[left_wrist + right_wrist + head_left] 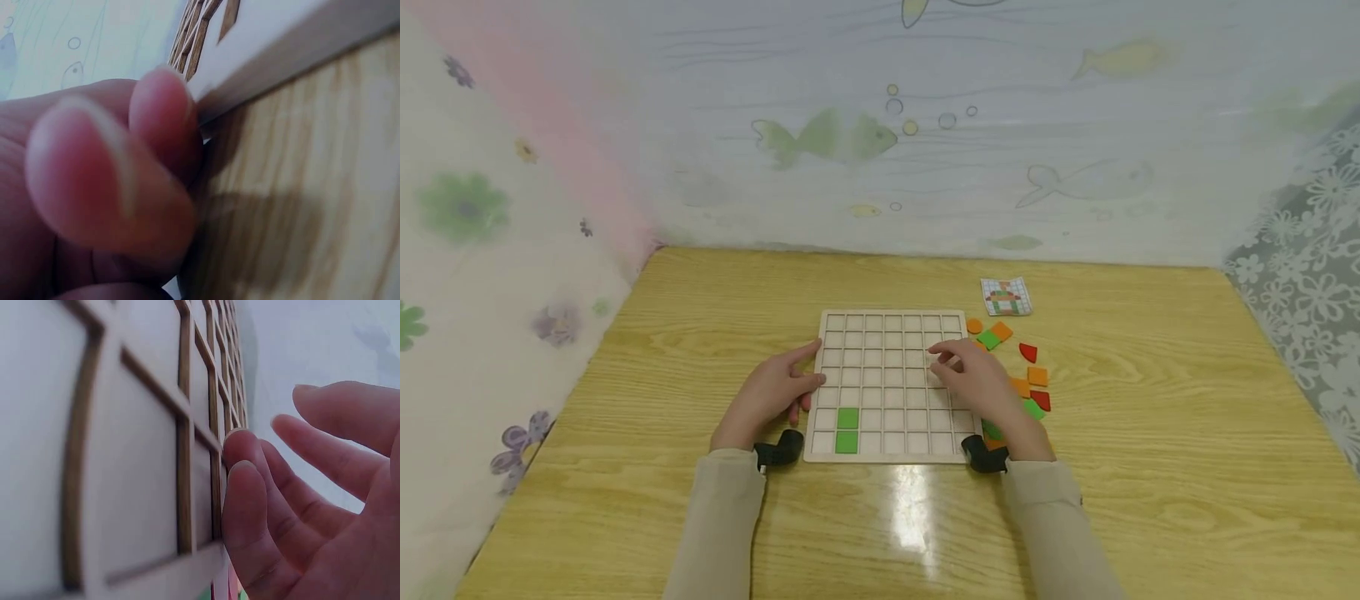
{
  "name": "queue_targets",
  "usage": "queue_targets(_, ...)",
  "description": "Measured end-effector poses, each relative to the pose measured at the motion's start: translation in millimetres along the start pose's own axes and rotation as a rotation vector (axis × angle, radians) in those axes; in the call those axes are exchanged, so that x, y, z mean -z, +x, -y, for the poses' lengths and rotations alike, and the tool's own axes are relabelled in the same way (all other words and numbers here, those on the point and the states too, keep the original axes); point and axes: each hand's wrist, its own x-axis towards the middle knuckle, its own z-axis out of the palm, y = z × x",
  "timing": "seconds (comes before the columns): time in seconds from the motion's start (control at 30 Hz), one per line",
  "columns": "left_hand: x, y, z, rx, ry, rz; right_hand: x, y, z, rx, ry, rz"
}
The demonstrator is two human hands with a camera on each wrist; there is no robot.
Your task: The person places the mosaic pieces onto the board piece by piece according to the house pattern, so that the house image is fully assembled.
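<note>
Grid board: lay flat on the counter (625,400), a pale board (883,379) divided into seven columns and seven rows of square cells.
Seated tiles: two green squares (847,430) occupied the second column from the left, in the two nearest rows.
Left hand: the left hand (767,387) touched the board's left edge with index finger and thumb; its other visible fingertips bent beside that edge.
Right hand: the right hand (981,379) was over the board's right-hand columns, fingers loosely bent, thumb and index fingertip narrowly apart and unloaded; fingertip contact could not be determined.
Loose pieces: an orange disc (974,326), orange squares (1037,377), red quarter-rounds (1028,353) and green pieces (988,340) lay right of the board, some partly hidden by the right hand.
Pattern card: the printed card (1006,297) lay beyond the loose pieces, near the board's far right corner.
</note>
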Motion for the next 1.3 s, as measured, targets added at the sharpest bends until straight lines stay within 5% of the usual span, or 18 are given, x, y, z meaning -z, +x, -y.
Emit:
queue_targets(0.67, 0.3, -0.6, -3.3, -0.005, 0.018, -0.010, 40, 1.2, -40, -0.109, 0.019, -0.020)
queue_targets(1.3, 0.2, 0.3, -2.1, 0.008, 0.009, 0.000, 38, 4.6, -43, -0.136, -0.082, -0.047)
